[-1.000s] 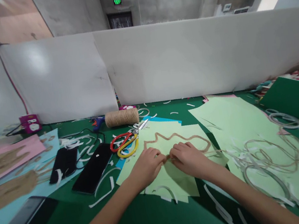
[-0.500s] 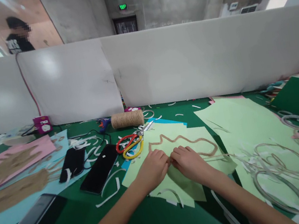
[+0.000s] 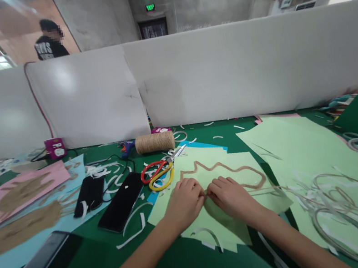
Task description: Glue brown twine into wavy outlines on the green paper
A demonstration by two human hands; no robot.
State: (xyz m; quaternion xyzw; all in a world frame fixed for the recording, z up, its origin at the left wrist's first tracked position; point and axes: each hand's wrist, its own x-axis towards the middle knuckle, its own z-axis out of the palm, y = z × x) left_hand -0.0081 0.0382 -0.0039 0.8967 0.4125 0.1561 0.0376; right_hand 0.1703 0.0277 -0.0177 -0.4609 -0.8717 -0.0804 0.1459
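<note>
Brown twine lies as a wavy, rounded outline on a pale green sheet of paper in front of me. My left hand and my right hand meet at the lower edge of this outline, fingertips close together. Both are closed in a pinch on the twine, a short bit of which shows between them. From beside my right hand, a loose tail of twine runs right to a tangled heap. Scissors with red and yellow handles rest at the sheet's upper left, blades pointing away. My fingertips are partly hidden.
Behind the scissors lie a twine spool and a blue glue gun. Left are a black phone and twine-covered shapes on pink paper. More green paper with coiled strips is right. A white partition stands behind; a person is beyond.
The whole view has shifted slightly, so the table's things appear a little farther right. My hands remain pinched at nearly the same place on the twine.
</note>
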